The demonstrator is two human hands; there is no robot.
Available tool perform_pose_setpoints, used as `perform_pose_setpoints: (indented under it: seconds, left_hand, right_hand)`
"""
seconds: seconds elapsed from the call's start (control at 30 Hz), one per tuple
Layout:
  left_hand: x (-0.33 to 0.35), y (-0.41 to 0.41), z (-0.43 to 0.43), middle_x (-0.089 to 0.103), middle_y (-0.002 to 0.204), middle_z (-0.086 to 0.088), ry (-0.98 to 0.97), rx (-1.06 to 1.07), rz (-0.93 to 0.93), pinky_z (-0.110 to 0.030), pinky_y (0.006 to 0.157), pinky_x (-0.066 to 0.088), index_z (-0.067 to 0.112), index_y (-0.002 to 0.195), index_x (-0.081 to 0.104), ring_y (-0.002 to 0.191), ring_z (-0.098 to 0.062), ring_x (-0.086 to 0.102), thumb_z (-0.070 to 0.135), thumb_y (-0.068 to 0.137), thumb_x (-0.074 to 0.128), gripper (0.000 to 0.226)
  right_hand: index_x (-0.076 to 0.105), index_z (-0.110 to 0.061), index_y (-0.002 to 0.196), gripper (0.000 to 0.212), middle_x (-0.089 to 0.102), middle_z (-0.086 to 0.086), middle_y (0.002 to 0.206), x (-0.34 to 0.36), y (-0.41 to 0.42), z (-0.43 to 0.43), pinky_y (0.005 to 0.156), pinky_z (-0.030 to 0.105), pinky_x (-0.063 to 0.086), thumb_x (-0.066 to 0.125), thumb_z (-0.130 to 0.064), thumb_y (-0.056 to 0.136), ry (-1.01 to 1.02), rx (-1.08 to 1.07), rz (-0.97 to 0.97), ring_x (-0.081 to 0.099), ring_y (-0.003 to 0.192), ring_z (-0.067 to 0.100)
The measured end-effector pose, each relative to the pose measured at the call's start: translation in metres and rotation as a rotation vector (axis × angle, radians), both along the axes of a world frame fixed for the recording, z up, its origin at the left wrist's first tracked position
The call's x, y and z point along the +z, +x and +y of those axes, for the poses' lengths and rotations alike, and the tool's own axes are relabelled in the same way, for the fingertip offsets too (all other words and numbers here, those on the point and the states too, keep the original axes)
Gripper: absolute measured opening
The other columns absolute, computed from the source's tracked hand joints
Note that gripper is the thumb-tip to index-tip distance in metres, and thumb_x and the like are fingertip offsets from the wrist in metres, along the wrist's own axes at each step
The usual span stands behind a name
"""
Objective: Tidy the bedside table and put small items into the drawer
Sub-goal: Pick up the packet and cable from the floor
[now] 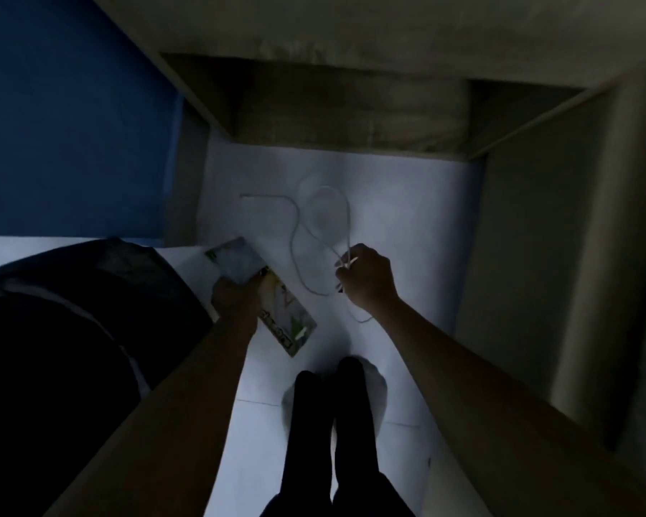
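Note:
The scene is dim. My right hand (368,279) pinches a thin white cable (316,218) whose loops hang out in front of it over the pale floor (407,203). My left hand (235,292) grips flat printed packets (239,261), one greenish-white card on top and a longer yellowish one (291,326) sticking out below the hand toward my legs. No drawer or bedside table top can be made out plainly.
A dark wooden furniture recess (351,117) stands ahead, with a tall panel (537,236) on the right. A blue surface (64,125) fills the upper left and a dark bundle (71,348) lies at the left. My legs (329,423) are below.

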State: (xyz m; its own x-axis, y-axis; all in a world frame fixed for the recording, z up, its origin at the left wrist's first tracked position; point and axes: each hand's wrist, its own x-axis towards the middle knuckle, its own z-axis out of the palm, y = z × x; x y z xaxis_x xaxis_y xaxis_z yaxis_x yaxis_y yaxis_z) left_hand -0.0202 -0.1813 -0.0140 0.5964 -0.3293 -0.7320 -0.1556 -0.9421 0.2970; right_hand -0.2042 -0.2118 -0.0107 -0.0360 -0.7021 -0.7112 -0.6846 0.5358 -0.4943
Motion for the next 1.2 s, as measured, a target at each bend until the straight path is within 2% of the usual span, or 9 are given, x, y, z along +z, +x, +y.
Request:
perform_pose_setpoints:
  seconds: [0.1,0.3,0.43,0.6,0.77,0.87,1.03,1.13,1.2]
  left_hand:
    - [0.047,-0.003,-0.014,0.06,0.124,-0.02,-0.035,-0.058,0.011,-0.039,0.091,0.051,-0.003,0.118,0.057,0.111,-0.033,0.059,0.031,0.087,0.066,0.046]
    - [0.188,-0.017,-0.049,0.051,0.137,-0.02,-0.096,-0.18,0.073,-0.032,0.098,0.039,-0.002,0.132,0.047,0.124,-0.032,0.05,0.029,0.089,0.064,0.056]
    - [0.276,-0.022,-0.072,0.062,0.121,-0.018,-0.193,-0.261,0.079,-0.031,0.081,0.044,-0.001,0.12,0.058,0.109,-0.033,0.059,0.031,0.083,0.071,0.05]
    - [0.397,-0.016,-0.124,0.064,0.094,0.0,-0.486,-0.396,0.055,-0.025,0.074,0.043,0.012,0.101,0.062,0.085,-0.016,0.059,0.028,0.082,0.072,0.027]
    - [0.49,-0.009,-0.21,0.066,0.109,0.005,-0.755,-0.35,0.177,-0.029,0.08,0.049,0.018,0.116,0.061,0.095,-0.014,0.063,0.034,0.08,0.073,0.041]
    - [0.52,-0.022,-0.267,0.062,0.101,0.004,-0.842,-0.22,0.256,-0.025,0.066,0.047,0.022,0.112,0.058,0.083,-0.012,0.059,0.025,0.088,0.065,0.025]
    - [0.511,-0.04,-0.345,0.058,0.103,-0.016,-0.765,0.085,0.438,-0.019,0.039,0.051,0.0,0.124,0.053,0.066,-0.018,0.057,0.008,0.091,0.057,0.034]
    - [0.488,-0.049,-0.374,0.059,0.11,-0.018,-0.761,0.177,0.493,-0.023,0.046,0.055,0.001,0.13,0.05,0.071,-0.017,0.06,0.01,0.092,0.058,0.04]
    - [0.469,-0.053,-0.388,0.062,0.11,-0.017,-0.739,0.17,0.446,-0.022,0.05,0.056,0.003,0.128,0.053,0.071,-0.015,0.061,0.017,0.091,0.061,0.04]
  right_hand:
    - [0.061,-0.011,0.093,0.01,0.072,0.011,0.092,0.05,-0.012,-0.001,0.082,0.039,0.056,0.058,-0.012,0.084,0.003,-0.028,0.007,0.068,0.088,0.027]
    - [0.063,-0.015,0.094,0.015,0.07,0.007,0.093,0.189,-0.03,-0.022,0.079,0.03,0.053,0.056,-0.015,0.081,-0.024,0.028,0.06,0.066,0.091,0.022]
    - [0.064,-0.02,0.084,0.008,0.069,0.005,0.086,0.287,-0.033,-0.052,0.071,0.025,0.05,0.063,-0.017,0.077,-0.064,0.096,0.078,0.066,0.086,0.022]
    - [0.063,-0.017,0.07,0.012,0.066,0.002,0.07,0.429,-0.045,-0.109,0.055,0.029,0.059,0.065,-0.007,0.075,-0.016,0.063,-0.064,0.07,0.059,0.017]
    - [0.066,-0.008,0.071,0.002,0.067,0.009,0.065,0.559,-0.076,-0.191,0.064,0.039,0.061,0.067,-0.01,0.071,-0.145,0.049,-0.15,0.071,0.062,0.023]
    - [0.067,-0.005,0.085,0.012,0.067,0.012,0.07,0.611,-0.09,-0.241,0.054,0.029,0.059,0.062,0.004,0.079,-0.188,-0.078,-0.279,0.069,0.056,0.017]
    - [0.065,0.001,0.094,0.017,0.069,0.013,0.072,0.624,-0.099,-0.318,0.054,0.023,0.056,0.057,0.009,0.082,-0.199,-0.108,-0.42,0.069,0.059,0.016]
    - [0.065,0.002,0.092,0.015,0.07,0.009,0.066,0.6,-0.096,-0.36,0.054,0.023,0.056,0.056,0.009,0.083,-0.141,-0.141,-0.45,0.07,0.058,0.015]
    - [0.065,0.002,0.092,0.013,0.07,0.012,0.076,0.576,-0.095,-0.385,0.056,0.024,0.057,0.057,0.007,0.083,-0.103,-0.164,-0.46,0.07,0.061,0.015]
